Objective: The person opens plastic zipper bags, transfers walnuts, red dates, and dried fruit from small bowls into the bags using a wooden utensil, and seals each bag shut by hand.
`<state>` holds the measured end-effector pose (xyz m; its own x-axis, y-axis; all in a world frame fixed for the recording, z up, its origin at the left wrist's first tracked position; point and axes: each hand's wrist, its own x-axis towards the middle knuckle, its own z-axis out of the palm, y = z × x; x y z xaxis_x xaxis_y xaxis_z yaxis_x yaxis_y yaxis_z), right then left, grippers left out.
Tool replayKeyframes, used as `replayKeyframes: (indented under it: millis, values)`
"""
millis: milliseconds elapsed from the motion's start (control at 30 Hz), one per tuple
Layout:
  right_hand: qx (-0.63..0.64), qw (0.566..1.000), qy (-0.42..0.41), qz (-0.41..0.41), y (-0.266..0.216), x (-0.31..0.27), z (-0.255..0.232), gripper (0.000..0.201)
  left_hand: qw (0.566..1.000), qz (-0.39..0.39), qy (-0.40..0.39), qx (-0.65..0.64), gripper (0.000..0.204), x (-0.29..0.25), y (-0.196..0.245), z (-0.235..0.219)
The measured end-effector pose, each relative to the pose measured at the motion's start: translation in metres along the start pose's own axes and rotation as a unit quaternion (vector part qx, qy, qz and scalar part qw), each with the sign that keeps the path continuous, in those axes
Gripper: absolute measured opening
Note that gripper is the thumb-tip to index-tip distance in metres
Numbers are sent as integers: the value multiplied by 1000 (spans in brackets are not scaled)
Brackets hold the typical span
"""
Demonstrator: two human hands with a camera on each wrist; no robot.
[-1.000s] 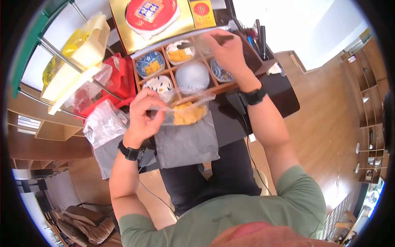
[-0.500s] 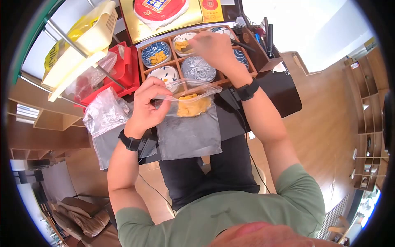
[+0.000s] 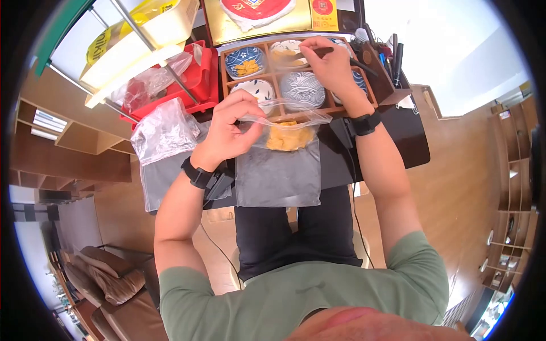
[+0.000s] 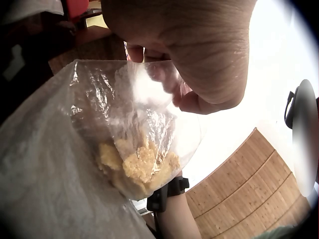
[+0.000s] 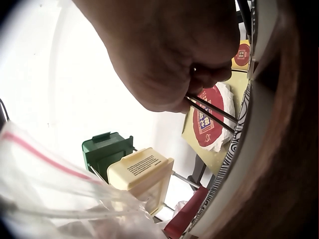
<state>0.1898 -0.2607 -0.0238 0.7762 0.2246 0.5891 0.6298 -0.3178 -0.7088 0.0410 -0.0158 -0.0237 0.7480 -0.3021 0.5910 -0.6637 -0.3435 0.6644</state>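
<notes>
The left hand (image 3: 232, 128) pinches the rim of a clear zip bag (image 3: 278, 176) with yellow-orange pieces (image 3: 289, 136) in its upper part. In the left wrist view the pieces (image 4: 139, 164) lie low in the bag, under the left hand (image 4: 189, 45). Above the wooden divided tray (image 3: 226, 85), the right hand (image 3: 333, 71) grips dark chopsticks. Their tips reach the white bowl in the back row; blur hides whether they hold a piece. The right wrist view shows two dark sticks (image 5: 214, 115) between the fingers of the right hand (image 5: 169, 55). A blue bowl (image 3: 244, 61) holds yellow pieces.
Beside the tray's left stands a red bin (image 3: 199, 79), with a cream container (image 3: 136, 62) on a rack nearby. Another clear bag (image 3: 165, 133) lies below them. A red round package (image 3: 256, 10) is behind the tray, and a pen holder (image 3: 384, 71) at its right.
The view has shifted, so the tray and bag appear farther right. The right hand stays over the tray's back row, chopsticks now reaching left to the white bowl. The left hand keeps its pinch on the bag.
</notes>
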Motion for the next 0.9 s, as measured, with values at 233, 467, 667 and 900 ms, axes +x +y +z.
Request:
replayKeyframes:
  millis: [233,467,667,900]
  values:
    - [-55,998,15,-6,-6,-2,2,17,1000,5,1,-2,15,0,1,0]
    - [-109,993,-11,-52,-24,-6,1,17,1000,10,0,-6,15,-1,1,0]
    - [-86,994,-8,-63,-8,-2,3,17,1000,-6,11,-5,11,0,2,1]
    - [-78,996,-15,-41,-11,-1,-6,26,1000,-9,10,3,10,0,1,1]
